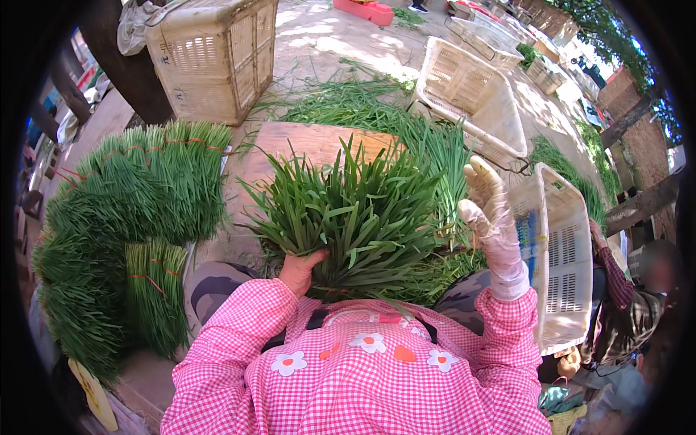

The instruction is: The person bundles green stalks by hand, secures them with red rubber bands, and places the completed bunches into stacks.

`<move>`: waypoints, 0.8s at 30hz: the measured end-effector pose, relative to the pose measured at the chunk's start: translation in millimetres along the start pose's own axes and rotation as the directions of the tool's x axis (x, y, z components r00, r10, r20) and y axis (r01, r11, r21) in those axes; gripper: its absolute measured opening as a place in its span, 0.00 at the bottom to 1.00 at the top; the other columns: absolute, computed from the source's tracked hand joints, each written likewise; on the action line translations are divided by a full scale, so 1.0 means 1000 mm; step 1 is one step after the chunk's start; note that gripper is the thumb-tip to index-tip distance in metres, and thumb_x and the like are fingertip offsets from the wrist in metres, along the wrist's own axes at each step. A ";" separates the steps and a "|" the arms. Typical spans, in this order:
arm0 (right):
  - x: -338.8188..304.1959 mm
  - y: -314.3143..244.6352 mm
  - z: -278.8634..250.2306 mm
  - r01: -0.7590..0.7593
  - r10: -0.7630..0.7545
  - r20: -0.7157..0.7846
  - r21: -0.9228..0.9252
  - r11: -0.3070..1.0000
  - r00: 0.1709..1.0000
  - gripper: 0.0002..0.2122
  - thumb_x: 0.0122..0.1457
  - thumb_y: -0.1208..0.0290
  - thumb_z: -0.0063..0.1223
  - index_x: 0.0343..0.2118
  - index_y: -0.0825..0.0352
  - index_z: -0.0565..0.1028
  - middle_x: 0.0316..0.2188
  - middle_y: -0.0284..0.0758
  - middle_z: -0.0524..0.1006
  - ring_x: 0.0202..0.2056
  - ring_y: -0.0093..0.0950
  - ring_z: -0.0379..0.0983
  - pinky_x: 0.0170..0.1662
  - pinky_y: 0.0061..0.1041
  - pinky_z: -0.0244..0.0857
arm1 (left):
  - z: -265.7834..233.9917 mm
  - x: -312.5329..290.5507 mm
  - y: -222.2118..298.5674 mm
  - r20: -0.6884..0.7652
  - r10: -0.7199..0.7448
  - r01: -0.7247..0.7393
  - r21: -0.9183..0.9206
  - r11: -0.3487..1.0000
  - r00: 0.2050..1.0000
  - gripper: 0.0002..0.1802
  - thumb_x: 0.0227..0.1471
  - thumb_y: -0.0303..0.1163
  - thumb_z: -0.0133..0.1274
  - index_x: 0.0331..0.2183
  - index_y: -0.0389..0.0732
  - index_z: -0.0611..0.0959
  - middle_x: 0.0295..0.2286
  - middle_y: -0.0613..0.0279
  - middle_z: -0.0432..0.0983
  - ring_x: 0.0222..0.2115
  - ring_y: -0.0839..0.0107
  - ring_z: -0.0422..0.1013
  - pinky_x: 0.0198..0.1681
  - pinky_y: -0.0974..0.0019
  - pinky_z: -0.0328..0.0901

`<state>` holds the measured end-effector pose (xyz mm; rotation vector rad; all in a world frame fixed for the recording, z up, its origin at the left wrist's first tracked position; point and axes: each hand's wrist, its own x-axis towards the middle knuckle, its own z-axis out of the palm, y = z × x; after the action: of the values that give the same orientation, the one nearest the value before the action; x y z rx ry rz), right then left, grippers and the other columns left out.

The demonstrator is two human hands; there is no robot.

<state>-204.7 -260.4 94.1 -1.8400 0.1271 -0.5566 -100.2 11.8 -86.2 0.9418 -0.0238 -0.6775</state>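
Observation:
My left hand (pixel 301 272) is bare and closed around the lower part of a big bunch of garlic chives (pixel 355 210). Flat green leaf tips fan upward and outward, hiding most of that hand's fingers. To the right of the bunch, my right hand (pixel 490 206) is raised in a pale, stained glove. Its thumb stands apart from the curved fingers, with nothing visible between them. Behind the bunch, a wooden board (pixel 279 148) is partly covered by its leaves. Loose chives (pixel 348 109) lie beyond the board and along its right side.
Tied chive bundles (pixel 109 196) are piled on the left, with two smaller bundles (pixel 156 279) nearer me. A tall plastic crate (pixel 196 65) stands behind them. On the right are an open crate (pixel 471 94) and a nearer crate (pixel 569 268). Another person's sleeve (pixel 616 279) shows beyond it.

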 end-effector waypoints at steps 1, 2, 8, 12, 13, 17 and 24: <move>0.004 -0.013 -0.001 0.059 -0.060 0.002 -0.201 0.978 0.998 0.24 0.51 0.73 0.57 0.51 0.65 0.65 0.49 0.35 0.67 0.52 0.29 0.61 0.55 0.28 0.52 | -0.003 -0.002 0.000 -0.008 0.000 0.000 0.015 1.000 1.000 0.23 0.38 0.19 0.58 0.42 0.37 0.74 0.38 0.63 0.73 0.39 0.70 0.69 0.44 0.66 0.63; 0.008 -0.025 0.000 0.152 -0.148 0.035 -0.309 0.939 0.988 0.19 0.50 0.74 0.56 0.47 0.65 0.68 0.47 0.36 0.68 0.51 0.30 0.63 0.54 0.28 0.53 | -0.005 -0.002 -0.001 -0.011 -0.005 0.005 0.032 0.999 1.000 0.23 0.38 0.19 0.58 0.42 0.37 0.74 0.38 0.63 0.74 0.39 0.70 0.69 0.44 0.66 0.63; 0.019 -0.049 0.032 0.479 -0.391 0.283 -0.616 0.625 0.876 0.12 0.46 0.70 0.59 0.35 0.63 0.74 0.40 0.39 0.70 0.45 0.39 0.65 0.49 0.34 0.58 | -0.008 0.000 -0.008 0.007 0.006 -0.007 0.092 0.996 1.000 0.24 0.38 0.20 0.58 0.42 0.37 0.74 0.38 0.63 0.74 0.39 0.70 0.69 0.44 0.66 0.63; 0.022 -0.033 0.045 0.445 -0.376 0.258 -0.670 0.594 0.890 0.13 0.43 0.66 0.62 0.33 0.62 0.74 0.40 0.37 0.70 0.46 0.40 0.64 0.49 0.37 0.56 | -0.009 0.002 -0.012 0.027 0.006 -0.009 0.123 0.992 1.000 0.25 0.38 0.21 0.59 0.43 0.38 0.74 0.39 0.64 0.73 0.40 0.71 0.68 0.46 0.66 0.62; 0.022 -0.029 0.047 0.432 -0.364 0.252 -0.676 0.597 0.897 0.14 0.42 0.65 0.62 0.32 0.62 0.74 0.40 0.37 0.70 0.46 0.40 0.63 0.50 0.37 0.56 | -0.011 0.002 -0.013 0.027 0.009 -0.012 0.130 0.991 1.000 0.25 0.38 0.21 0.59 0.43 0.38 0.74 0.39 0.64 0.73 0.40 0.71 0.68 0.46 0.66 0.61; 0.025 -0.016 0.051 0.429 -0.364 0.254 -0.704 0.566 0.896 0.14 0.40 0.65 0.63 0.31 0.62 0.75 0.40 0.36 0.70 0.47 0.40 0.62 0.51 0.39 0.54 | -0.011 -0.001 -0.011 0.031 -0.012 0.007 0.164 0.987 0.999 0.25 0.39 0.22 0.59 0.43 0.38 0.74 0.39 0.65 0.73 0.40 0.71 0.68 0.46 0.66 0.61; 0.020 -0.003 0.056 0.046 -0.031 0.098 -0.153 0.987 0.995 0.07 0.48 0.70 0.58 0.29 0.65 0.75 0.46 0.35 0.70 0.49 0.33 0.63 0.54 0.33 0.52 | -0.010 -0.001 -0.011 0.030 0.003 -0.008 0.162 0.987 1.000 0.24 0.38 0.22 0.59 0.43 0.38 0.74 0.38 0.65 0.73 0.40 0.71 0.68 0.45 0.66 0.62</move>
<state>-163.5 -218.2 89.7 -2.0205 0.0725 -0.4956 -103.3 15.6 -100.1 1.0874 -0.1094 -0.6918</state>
